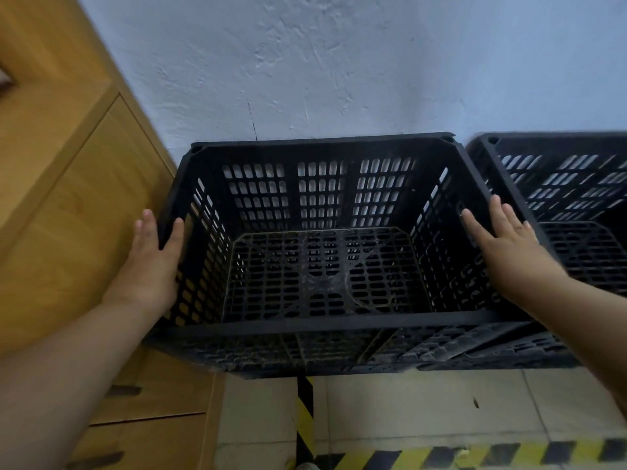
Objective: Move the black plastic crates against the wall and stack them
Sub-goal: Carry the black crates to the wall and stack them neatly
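An empty black perforated plastic crate (322, 142) fills the middle of the view, its back rim against the white wall (339, 62). My left hand (152, 262) straddles its left wall, thumb inside and fingers outside. My right hand (505, 242) lies over its right rim in the same way. Under its front edge shows the slatted side of a lower black crate (441, 351), on which the top one appears to rest. A second black crate (559, 178) stands close to the right, also at the wall.
A light wooden cabinet (68, 198) with drawers stands tight against the crate's left side. Pale floor tiles (407, 408) lie in front, marked with yellow-and-black hazard tape (304, 412).
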